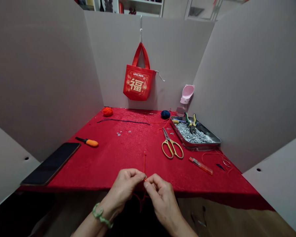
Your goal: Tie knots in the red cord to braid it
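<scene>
Surroundings: grey partition boards (44, 72) wall in a table under a red cloth (113, 161); a red bag (138, 82) hangs on the back board.
Hard to make out: the red cord (144, 161) nearly vanishes against the cloth of the same colour, and its loose ends below the table edge blur into shadow. The fingertips hide the spot where the cord is gripped. Both forearms are cut off by the bottom edge, and the small metal parts in the tray (213, 140) cannot be told apart.
Left hand (124, 191): fingers curled in, thumb and forefinger pinching the cord; a green bracelet (101, 215) sits on the wrist.
Right hand (161, 194): fingers curled in too, thumb and forefinger pinching the same cord, its tips touching those of the left hand.
Cord: held between the two hands at the near table edge; one short end stands upright above the fingertips, the rest hangs down below them.
Nearby on the cloth: scissors (171, 146) lie beyond the right hand, with a lighter (201, 165) further right. A phone (51, 163) and an orange-handled tool (87, 142) lie well apart to the left.
Far edge: an orange ball of yarn (108, 111) and a blue one (165, 114); pliers (191, 123) rest in the tray.
</scene>
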A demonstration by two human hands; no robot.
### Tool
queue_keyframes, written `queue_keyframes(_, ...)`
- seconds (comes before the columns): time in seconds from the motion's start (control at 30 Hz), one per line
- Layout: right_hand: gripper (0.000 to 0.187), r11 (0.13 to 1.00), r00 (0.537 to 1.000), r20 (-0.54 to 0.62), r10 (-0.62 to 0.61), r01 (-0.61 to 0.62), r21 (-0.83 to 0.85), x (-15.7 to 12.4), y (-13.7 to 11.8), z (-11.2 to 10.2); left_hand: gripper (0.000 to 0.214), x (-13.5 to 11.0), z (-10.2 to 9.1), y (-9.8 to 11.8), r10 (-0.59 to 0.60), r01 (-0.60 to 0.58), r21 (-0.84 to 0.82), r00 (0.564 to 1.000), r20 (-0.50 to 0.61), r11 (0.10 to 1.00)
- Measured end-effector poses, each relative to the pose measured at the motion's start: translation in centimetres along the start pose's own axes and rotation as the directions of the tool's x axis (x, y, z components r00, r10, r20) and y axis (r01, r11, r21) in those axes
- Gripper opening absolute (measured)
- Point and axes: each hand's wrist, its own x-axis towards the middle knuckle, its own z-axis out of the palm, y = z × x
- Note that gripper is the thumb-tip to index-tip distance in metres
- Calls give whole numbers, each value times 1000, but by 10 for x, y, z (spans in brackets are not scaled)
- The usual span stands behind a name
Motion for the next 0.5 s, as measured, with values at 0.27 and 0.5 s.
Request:
queue_keyframes(0.27, 26, 945, 995, 4, -103, 99, -311, -17, -3, -6, 27, -5, 3, -5, -42, 45, -105, 999, 26, 993)
queue_keyframes(0.5, 14, 746, 944, 216, -251, 331, -578, -42, -4, -2, 29, -5, 5, -10, -13, 34, -184, 993, 114, 982)
